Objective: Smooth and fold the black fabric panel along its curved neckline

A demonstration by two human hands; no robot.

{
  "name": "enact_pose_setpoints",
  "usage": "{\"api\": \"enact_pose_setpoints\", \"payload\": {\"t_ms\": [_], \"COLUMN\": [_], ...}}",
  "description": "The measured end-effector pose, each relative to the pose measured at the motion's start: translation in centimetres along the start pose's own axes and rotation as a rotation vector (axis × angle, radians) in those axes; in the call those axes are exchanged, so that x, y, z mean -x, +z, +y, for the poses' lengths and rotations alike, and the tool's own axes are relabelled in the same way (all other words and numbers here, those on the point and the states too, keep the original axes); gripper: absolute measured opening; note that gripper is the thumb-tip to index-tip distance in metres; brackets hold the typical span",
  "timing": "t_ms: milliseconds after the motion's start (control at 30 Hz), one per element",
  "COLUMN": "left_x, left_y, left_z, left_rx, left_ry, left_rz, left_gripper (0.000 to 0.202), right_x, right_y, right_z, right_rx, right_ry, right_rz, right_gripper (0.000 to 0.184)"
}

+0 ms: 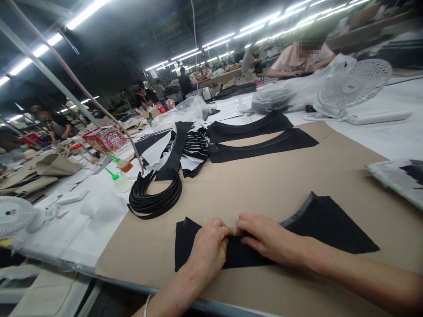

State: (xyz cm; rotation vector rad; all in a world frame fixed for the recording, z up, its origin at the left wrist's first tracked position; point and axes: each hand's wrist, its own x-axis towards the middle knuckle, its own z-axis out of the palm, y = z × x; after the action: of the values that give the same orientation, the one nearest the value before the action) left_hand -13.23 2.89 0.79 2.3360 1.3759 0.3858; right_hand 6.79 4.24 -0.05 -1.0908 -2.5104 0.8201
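In the head view, two hands work: the left hand and right hand each pinch the upper edge of one black piece, every grip closed on it. It lies on one brown sheet covering the tabletop. Beyond: two curved black pieces, one strip coil, two green-tipped bottles, two fans.
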Motion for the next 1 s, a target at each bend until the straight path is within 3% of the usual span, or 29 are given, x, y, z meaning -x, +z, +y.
{"api": "enact_pose_setpoints", "payload": {"t_ms": [133,333,500,767,1000], "left_x": [1.6,4.3,5.4,4.6,4.5], "left_y": [1.2,3.6,3.8,1.9,3.5], "left_z": [0.0,-0.9,-1.7,-1.2,-0.1], "left_rx": [-0.103,-0.335,-0.426,-0.241,-0.394], "left_ry": [0.093,0.311,0.326,0.214,0.268], "left_rz": [0.069,0.309,0.284,0.192,0.358], "left_gripper": [0.032,0.045,0.055,0.055,0.041], "right_x": [0.5,0.9,0.9,1.2,1.3], "right_y": [0.2,0.7,1.3,1.1,1.0], "right_z": [0.0,0.5,1.1,0.8,0.4], "right_rx": [0.037,0.239,0.343,0.339,0.388], "right_ry": [-0.090,-0.230,-0.311,-0.275,-0.289], "right_rz": [0.032,0.034,0.048,0.023,0.029], "right_gripper": [0.013,0.022,0.018,0.021,0.021]}}
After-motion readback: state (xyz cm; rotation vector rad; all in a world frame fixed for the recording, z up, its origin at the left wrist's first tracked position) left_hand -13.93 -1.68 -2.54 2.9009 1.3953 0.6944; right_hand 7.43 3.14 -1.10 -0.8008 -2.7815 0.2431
